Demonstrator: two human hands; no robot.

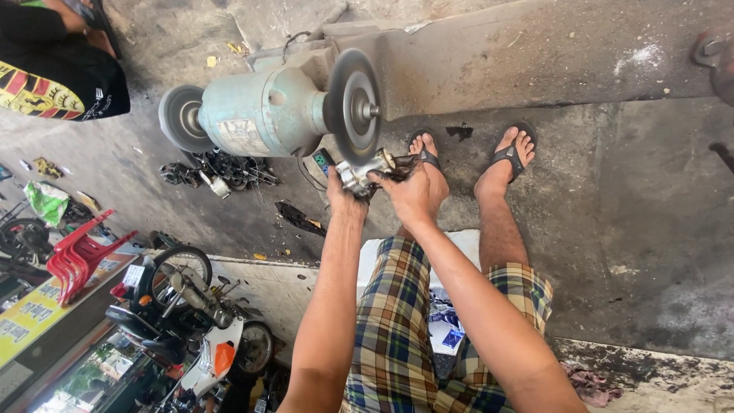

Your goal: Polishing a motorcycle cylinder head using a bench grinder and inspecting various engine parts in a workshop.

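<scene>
Shiny metal part at the grinder
Left hand (345,191) and right hand (409,191) grip the small silver metal part (365,172); it touches the dark round wheel (353,103); grinding looks underway.

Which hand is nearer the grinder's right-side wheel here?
Left. The left hand grips the metal part just under the wheel, at its lower rim. The right hand holds the same part's far end, a little farther from the wheel.
</scene>
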